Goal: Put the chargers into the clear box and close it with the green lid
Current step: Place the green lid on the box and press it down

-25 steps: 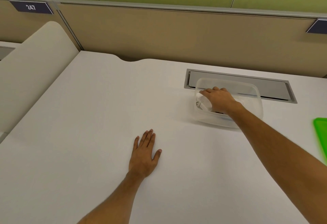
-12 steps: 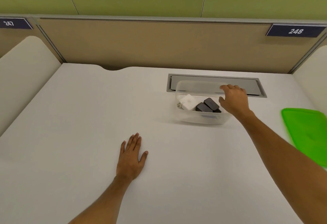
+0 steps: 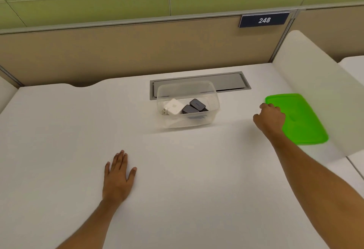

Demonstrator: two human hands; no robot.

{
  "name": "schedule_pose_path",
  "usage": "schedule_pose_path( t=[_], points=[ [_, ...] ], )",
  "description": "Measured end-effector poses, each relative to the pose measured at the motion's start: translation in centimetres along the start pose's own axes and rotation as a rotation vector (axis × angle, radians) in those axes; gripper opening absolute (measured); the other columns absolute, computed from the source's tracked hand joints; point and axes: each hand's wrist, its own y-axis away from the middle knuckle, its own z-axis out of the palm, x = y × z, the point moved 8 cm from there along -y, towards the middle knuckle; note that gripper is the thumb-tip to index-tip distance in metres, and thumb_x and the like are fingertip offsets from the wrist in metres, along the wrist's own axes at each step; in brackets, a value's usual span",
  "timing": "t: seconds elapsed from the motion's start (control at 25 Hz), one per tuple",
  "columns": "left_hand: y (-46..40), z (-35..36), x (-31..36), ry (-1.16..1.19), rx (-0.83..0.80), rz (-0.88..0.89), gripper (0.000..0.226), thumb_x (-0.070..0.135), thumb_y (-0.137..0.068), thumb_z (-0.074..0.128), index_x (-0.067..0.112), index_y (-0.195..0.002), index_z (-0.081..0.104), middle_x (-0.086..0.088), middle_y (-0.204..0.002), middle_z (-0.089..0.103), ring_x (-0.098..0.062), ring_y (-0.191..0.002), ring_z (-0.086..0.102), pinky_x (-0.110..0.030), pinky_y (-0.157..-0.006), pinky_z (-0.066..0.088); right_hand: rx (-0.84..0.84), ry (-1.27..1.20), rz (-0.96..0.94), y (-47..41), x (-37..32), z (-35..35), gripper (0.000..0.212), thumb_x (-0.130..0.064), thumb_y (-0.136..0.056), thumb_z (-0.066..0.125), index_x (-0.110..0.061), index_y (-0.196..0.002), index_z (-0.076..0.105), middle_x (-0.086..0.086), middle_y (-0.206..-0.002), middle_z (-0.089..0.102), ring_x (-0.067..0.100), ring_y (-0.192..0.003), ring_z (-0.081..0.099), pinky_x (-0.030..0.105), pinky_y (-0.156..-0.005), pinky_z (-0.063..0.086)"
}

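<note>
The clear box [image 3: 213, 99] stands uncovered at the middle back of the white desk. Inside lie a white charger [image 3: 173, 107] with its prongs to the left and two dark grey chargers [image 3: 194, 106] beside it. The green lid [image 3: 301, 119] lies flat on the desk to the right of the box. My right hand [image 3: 270, 118] rests at the lid's left edge, fingers curled over the rim; whether it grips the lid is unclear. My left hand [image 3: 118, 176] lies flat and open on the desk, near the front, holding nothing.
A grey cable hatch [image 3: 230, 81] is set into the desk right behind the box. A beige partition with a sign reading 248 [image 3: 264, 20] closes the back. A white side divider [image 3: 315, 83] rises just right of the lid.
My right hand left the box, where it set down the white charger, and moved right to the green lid's left edge. The view swung right. My left hand stayed flat.
</note>
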Motion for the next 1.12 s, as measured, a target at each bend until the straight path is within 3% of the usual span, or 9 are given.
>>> schedule_pose_path(
  t=[0.28, 0.72, 0.92, 1.12],
  points=[
    [0.1, 0.0, 0.1, -0.015, -0.011, 0.001, 0.078, 0.056, -0.087, 0.012, 0.008, -0.148, 0.020, -0.001, -0.159, 0.017, -0.012, -0.146, 0.010, -0.040, -0.120, 0.003, 0.055, 0.038, 0.239, 2.7, 8.0, 1.1, 0.032, -0.014, -0.076, 0.061, 0.003, -0.104, 0.061, 0.024, -0.109, 0.057, 0.039, -0.106, 0.050, 0.046, -0.089, 0.039],
    [0.1, 0.0, 0.4, -0.015, -0.027, -0.002, 0.080, 0.057, -0.086, 0.008, 0.007, -0.148, 0.014, -0.001, -0.159, 0.011, -0.012, -0.146, 0.006, -0.040, -0.120, 0.001, 0.043, 0.108, 0.296, 3.9, 10.3, 2.2, 0.023, -0.005, -0.077, 0.057, 0.002, -0.097, 0.066, 0.022, -0.104, 0.061, 0.039, -0.103, 0.052, 0.045, -0.090, 0.038],
    [-0.2, -0.1, 0.4, 0.001, -0.033, 0.001, 0.083, 0.058, -0.083, 0.008, 0.006, -0.148, 0.017, -0.003, -0.159, 0.013, -0.014, -0.146, 0.007, -0.042, -0.120, 0.002, 0.239, -0.006, 0.277, 3.7, 8.8, -0.1, 0.020, -0.001, -0.076, 0.054, 0.010, -0.091, 0.062, 0.028, -0.097, 0.059, 0.042, -0.092, 0.054, 0.046, -0.083, 0.038],
    [-1.1, -1.7, 2.2, 0.011, 0.032, 0.040, 0.082, 0.056, -0.082, 0.015, 0.005, -0.144, 0.033, -0.008, -0.157, 0.024, -0.021, -0.147, 0.011, -0.046, -0.120, 0.005, 0.397, -0.151, 0.233, 2.5, 4.9, -3.9, 0.024, -0.012, -0.081, 0.049, 0.003, -0.094, 0.063, 0.023, -0.099, 0.058, 0.039, -0.093, 0.053, 0.045, -0.081, 0.036]
  ],
)
